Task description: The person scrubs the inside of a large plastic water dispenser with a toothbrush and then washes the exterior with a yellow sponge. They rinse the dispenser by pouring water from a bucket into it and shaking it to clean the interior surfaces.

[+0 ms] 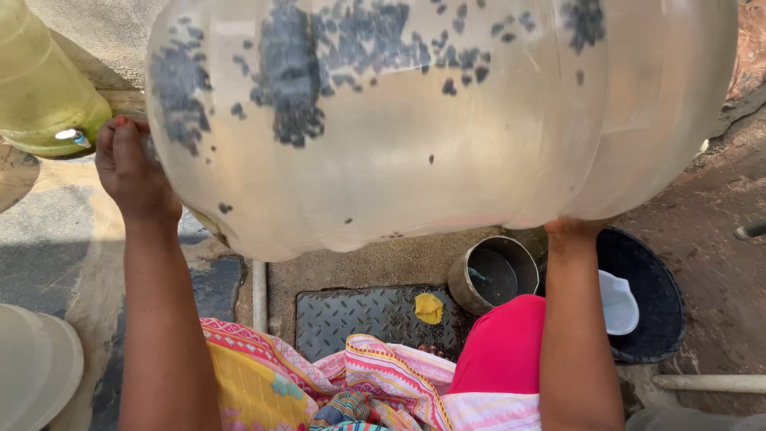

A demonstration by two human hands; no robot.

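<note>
Metal pot on concrete beside dark basin holding white scoop. Yellow scrap, perhaps cloth, on checkered steel plate. Second greenish jug upper left. Pale tub lower left.

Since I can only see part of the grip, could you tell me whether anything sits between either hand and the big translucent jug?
Nothing visible does. The left hand grips the jug at its left end, and the right hand presses up under it, fingers hidden behind the wall.
</note>
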